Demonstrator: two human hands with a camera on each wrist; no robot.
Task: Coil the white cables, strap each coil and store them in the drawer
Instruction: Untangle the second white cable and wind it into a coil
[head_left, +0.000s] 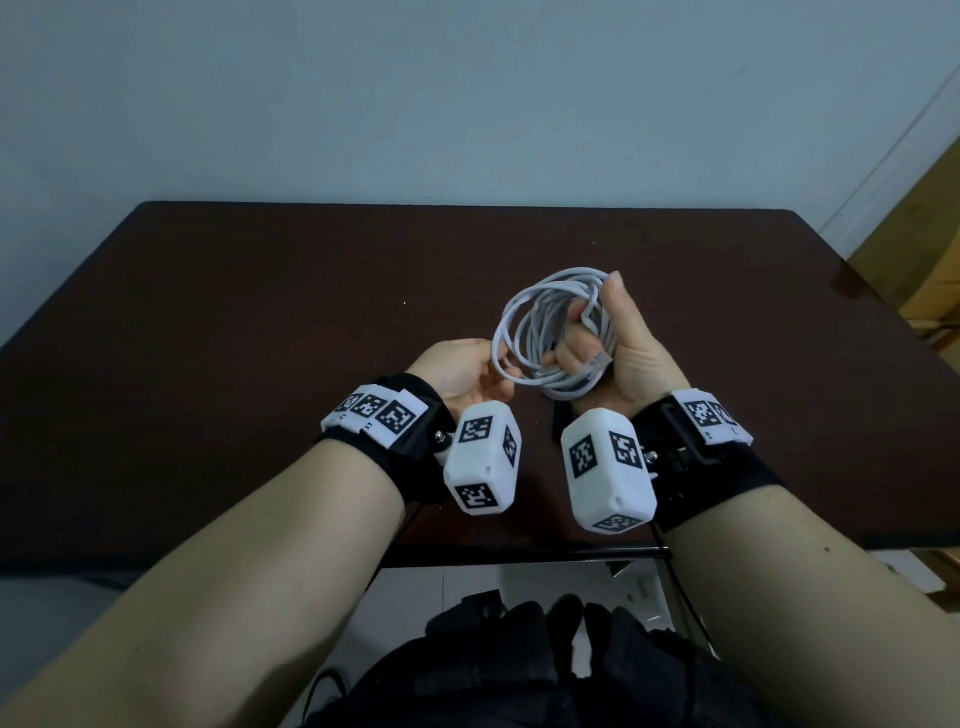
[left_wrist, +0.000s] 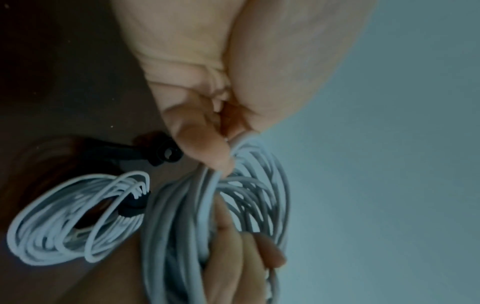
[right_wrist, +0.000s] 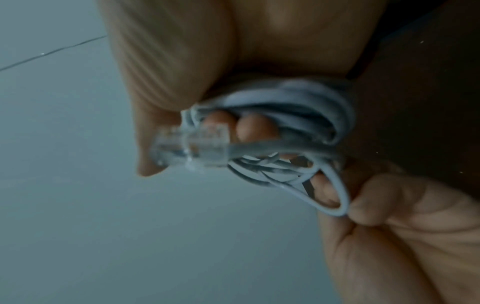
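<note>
- Head view: Above a dark brown wooden table (head_left: 260, 312), the right hand (head_left: 618, 353) grips a loose coil of thin white network cable (head_left: 540, 322), fingers curled through its loops and thumb upright behind them. The left hand (head_left: 467, 374) pinches a strand at the coil's near-left edge. Coiling looks finished; strapping appears next, calling for one hand to free itself and fetch a strap.
- Left wrist view: Fingertips (left_wrist: 207, 152) pinch the cable strands. Beyond them on the table lie a second white coil bound with a black strap (left_wrist: 78, 222) and a loose black strap (left_wrist: 145, 152).
- Right wrist view: Fingers (right_wrist: 257, 127) curl through the bundle; a clear plastic plug (right_wrist: 192, 146) juts out beside them, blurred. No drawer is visible.
</note>
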